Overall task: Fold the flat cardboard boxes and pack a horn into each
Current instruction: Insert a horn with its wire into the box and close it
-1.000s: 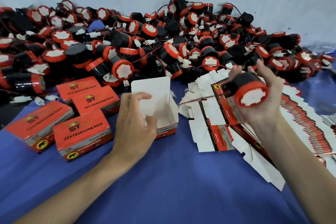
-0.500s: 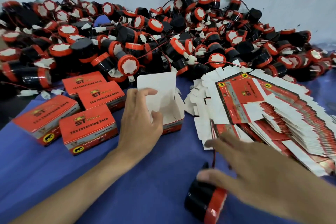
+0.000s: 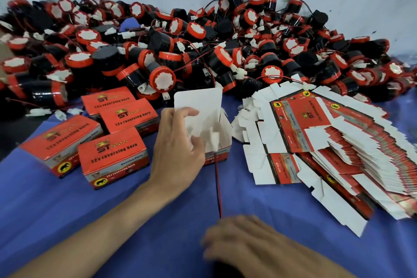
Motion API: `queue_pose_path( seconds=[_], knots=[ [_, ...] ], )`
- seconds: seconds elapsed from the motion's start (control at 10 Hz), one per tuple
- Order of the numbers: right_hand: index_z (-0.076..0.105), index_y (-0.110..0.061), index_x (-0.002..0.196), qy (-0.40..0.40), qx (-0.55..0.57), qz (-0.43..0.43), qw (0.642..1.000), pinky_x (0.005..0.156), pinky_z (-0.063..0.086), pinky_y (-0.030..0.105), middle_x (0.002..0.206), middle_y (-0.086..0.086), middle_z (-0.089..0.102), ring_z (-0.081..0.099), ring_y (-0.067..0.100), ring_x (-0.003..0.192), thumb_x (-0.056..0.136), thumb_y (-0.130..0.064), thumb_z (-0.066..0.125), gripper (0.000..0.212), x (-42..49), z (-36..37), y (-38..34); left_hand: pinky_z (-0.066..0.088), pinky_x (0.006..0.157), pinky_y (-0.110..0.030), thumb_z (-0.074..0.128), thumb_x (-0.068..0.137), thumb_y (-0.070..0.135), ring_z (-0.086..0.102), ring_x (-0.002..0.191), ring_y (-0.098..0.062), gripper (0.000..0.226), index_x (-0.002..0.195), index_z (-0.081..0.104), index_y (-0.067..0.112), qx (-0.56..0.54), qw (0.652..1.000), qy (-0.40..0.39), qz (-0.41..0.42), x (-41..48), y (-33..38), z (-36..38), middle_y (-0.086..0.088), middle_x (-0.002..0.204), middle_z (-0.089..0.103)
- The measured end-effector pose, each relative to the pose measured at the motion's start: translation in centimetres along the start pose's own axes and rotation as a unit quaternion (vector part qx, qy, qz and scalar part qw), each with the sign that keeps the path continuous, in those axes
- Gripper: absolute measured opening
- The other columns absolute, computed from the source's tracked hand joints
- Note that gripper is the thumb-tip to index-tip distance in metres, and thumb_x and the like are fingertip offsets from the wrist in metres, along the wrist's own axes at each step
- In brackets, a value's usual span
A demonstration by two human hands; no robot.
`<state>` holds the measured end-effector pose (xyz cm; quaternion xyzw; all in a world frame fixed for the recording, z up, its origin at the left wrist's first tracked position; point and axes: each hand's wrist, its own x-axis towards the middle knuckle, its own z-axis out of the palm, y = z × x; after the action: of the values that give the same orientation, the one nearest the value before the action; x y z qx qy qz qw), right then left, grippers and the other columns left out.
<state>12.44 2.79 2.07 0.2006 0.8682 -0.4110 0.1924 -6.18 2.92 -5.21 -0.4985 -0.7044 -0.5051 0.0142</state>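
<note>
- The blue cloth [image 3: 90,221] is free in the foreground. The horn pile [image 3: 203,56] closes off the far edge, with closed boxes [image 3: 112,156] to the left and flat boxes [image 3: 338,142] fanned out to the right.
- Closed boxes read "ST", "12V reversing horn" and "Genuine Parts", with a yellow elephant roundel.
- Left hand [image 3: 178,149] grips the left side of the open box [image 3: 216,140] at centre, thumb inside and lid flap upright.
- Right hand [image 3: 252,246] is blurred at the bottom edge, well apart from the left; its grip cannot be told. A wire [image 3: 217,187] runs from the box front to it.
- Half a second ago the horn [image 3: 225,271] lay plain under that hand. It is now only a dark patch.
</note>
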Motion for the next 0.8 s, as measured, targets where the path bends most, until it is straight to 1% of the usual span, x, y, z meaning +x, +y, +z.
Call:
queue_pose_path(
  seconds=[0.1,0.2,0.3,0.4,0.5,0.6,0.7,0.8],
  knots=[
    [0.022,-0.04,0.146,0.236,-0.131,-0.112,0.956,0.087,0.017,-0.008,0.14,-0.011,0.041,0.035,-0.011,0.12,0.098,-0.039,0.025,0.049,0.9,0.6,2.2,0.036,0.072,-0.009,0.056,0.079,0.003,0.039,0.093,0.019,0.043,0.118,0.047,0.019,-0.006,1.0,-0.008,-0.004,0.0,0.0,-0.1,0.012,0.11,0.033],
    [0.033,-0.03,0.129,0.318,-0.171,-0.166,0.918,0.079,0.036,-0.002,0.122,-0.006,0.04,0.051,-0.008,0.097,0.075,-0.037,0.064,0.063,1.5,-0.4,2.8,0.038,0.065,-0.016,0.055,0.077,0.01,0.043,0.084,0.009,0.043,0.118,0.046,0.02,-0.018,0.999,-0.023,-0.017,0.0,0.1,-0.2,0.01,0.109,0.034],
    [0.025,-0.024,0.125,0.403,-0.181,-0.213,0.871,0.071,0.052,0.029,0.12,-0.001,0.031,0.055,0.017,0.092,0.072,-0.03,0.071,0.07,3.2,-2.8,3.1,0.044,0.072,-0.029,0.071,0.073,0.011,0.048,0.087,-0.004,0.051,0.117,0.047,0.019,-0.063,0.997,-0.04,0.015,-0.1,0.4,-0.3,-0.002,0.114,0.042],
    [0.03,-0.027,0.13,0.436,-0.161,-0.203,0.862,0.084,0.049,0.032,0.119,-0.008,0.039,0.051,0.011,0.101,0.08,-0.045,0.068,0.065,4.7,-6.4,1.3,0.05,0.089,-0.039,0.078,0.07,0.026,0.055,0.111,-0.02,0.061,0.12,0.044,0.031,-0.176,0.982,-0.066,-0.015,0.0,0.7,-0.4,-0.009,0.123,0.051],
    [0.031,-0.027,0.137,0.394,-0.162,-0.153,0.892,0.094,0.045,0.042,0.129,-0.008,0.04,0.052,0.019,0.111,0.084,-0.042,0.068,0.067,6.0,-7.2,-0.2,0.047,0.097,-0.028,0.075,0.077,0.008,0.055,0.116,-0.008,0.058,0.128,0.049,0.019,-0.185,0.976,-0.107,-0.051,0.3,0.4,-0.3,0.001,0.121,0.059],
    [0.027,-0.027,0.137,0.384,-0.225,-0.114,0.888,0.087,0.046,0.05,0.126,0.001,0.04,0.056,0.036,0.101,0.086,-0.034,0.066,0.065,5.9,-7.1,-2.0,0.048,0.081,-0.011,0.07,0.079,0.007,0.061,0.097,0.005,0.038,0.105,0.058,0.032,-0.174,0.979,-0.099,-0.031,0.1,0.6,-0.2,0.017,0.095,0.067],
    [0.03,-0.029,0.133,0.439,-0.304,-0.08,0.842,0.081,0.049,0.05,0.117,0.002,0.043,0.059,0.037,0.089,0.083,-0.03,0.07,0.064,3.8,-8.6,-2.5,0.046,0.088,-0.018,0.072,0.079,0.029,0.056,0.107,0.001,0.047,0.119,0.048,0.037,-0.175,0.978,-0.101,-0.055,0.2,0.6,0.0,0.012,0.115,0.061],
    [0.033,-0.028,0.132,0.458,-0.358,-0.025,0.813,0.076,0.045,0.043,0.115,0.0,0.047,0.058,0.036,0.095,0.084,-0.031,0.069,0.06,3.0,-8.8,-2.4,0.044,0.093,-0.023,0.077,0.077,0.038,0.051,0.116,-0.001,0.061,0.125,0.039,0.045,-0.176,0.978,-0.103,-0.049,0.3,0.6,-0.1,0.009,0.124,0.054]
  ],
)
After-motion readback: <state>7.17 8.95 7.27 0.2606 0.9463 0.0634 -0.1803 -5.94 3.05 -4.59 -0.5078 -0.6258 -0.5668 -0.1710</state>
